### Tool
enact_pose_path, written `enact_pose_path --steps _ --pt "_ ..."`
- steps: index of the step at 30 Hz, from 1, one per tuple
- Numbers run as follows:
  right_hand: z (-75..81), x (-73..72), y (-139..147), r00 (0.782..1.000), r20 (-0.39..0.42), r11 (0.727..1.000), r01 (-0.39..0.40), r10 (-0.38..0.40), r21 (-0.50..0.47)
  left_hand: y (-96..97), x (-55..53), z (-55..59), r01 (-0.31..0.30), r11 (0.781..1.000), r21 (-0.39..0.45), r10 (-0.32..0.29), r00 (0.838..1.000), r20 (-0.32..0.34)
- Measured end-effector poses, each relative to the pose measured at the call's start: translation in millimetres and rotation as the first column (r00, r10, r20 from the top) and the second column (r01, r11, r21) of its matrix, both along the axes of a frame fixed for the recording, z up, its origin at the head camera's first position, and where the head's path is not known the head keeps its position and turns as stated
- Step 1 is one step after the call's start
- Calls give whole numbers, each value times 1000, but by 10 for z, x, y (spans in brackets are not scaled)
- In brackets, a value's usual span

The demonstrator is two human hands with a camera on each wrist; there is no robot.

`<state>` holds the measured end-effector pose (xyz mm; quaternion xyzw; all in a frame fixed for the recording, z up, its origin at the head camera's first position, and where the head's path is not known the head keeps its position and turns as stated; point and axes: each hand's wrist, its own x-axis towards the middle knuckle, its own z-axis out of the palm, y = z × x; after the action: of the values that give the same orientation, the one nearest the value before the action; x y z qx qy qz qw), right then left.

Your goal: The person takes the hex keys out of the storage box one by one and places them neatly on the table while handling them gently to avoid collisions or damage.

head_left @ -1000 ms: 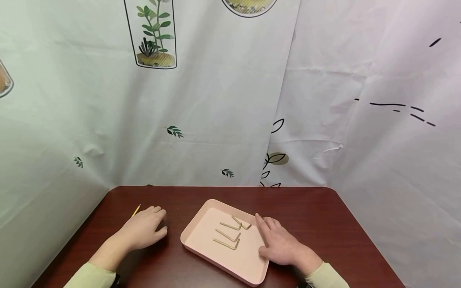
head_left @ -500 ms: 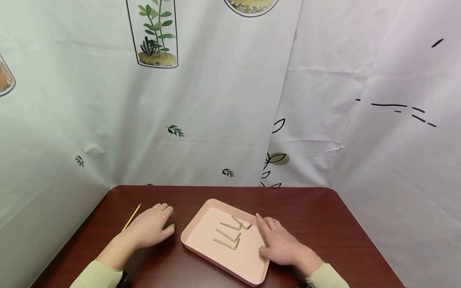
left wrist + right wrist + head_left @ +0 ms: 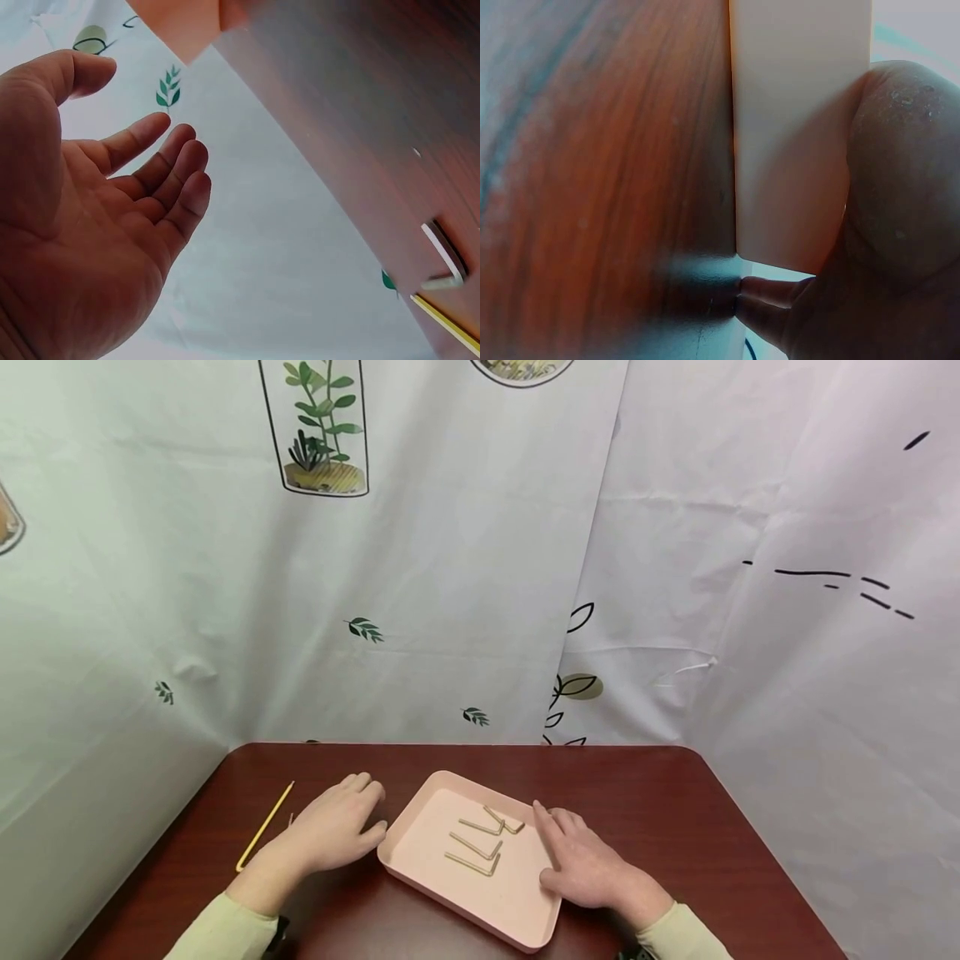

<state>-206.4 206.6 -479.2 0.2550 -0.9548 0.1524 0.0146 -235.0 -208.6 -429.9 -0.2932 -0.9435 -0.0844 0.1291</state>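
Observation:
Just left of the pink tray (image 3: 442, 902), my left hand (image 3: 330, 827) hovers with relaxed fingers, its thumb tip close to the tray rim. In the left wrist view its palm (image 3: 97, 232) holds nothing. My right hand (image 3: 585, 864) rests on the tray's right edge, thumb and index finger over the rim. Against the tray's outer wall (image 3: 795, 150) lies that hand's base in the right wrist view. Several brass-coloured L-shaped hex keys (image 3: 472, 864) lie in the tray. Left of my left hand are a long yellow hex key (image 3: 266, 828) and a smaller silver one (image 3: 450, 259).
The dark red-brown table (image 3: 637, 802) carries everything. White printed cloth (image 3: 450, 568) hangs behind it and along both sides. Beyond the tray, the table's back edge meets the cloth.
My left hand has moved right toward the tray, uncovering the whole yellow hex key and part of the small silver one. My right hand and the tray stay in place.

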Motion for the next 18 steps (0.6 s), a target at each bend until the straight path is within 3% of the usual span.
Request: enact_pose_path --steps 18 --pt "7 8 -6 1000 3 1000 4 -4 -2 350 5 8 65 998 13 -64 997 -49"
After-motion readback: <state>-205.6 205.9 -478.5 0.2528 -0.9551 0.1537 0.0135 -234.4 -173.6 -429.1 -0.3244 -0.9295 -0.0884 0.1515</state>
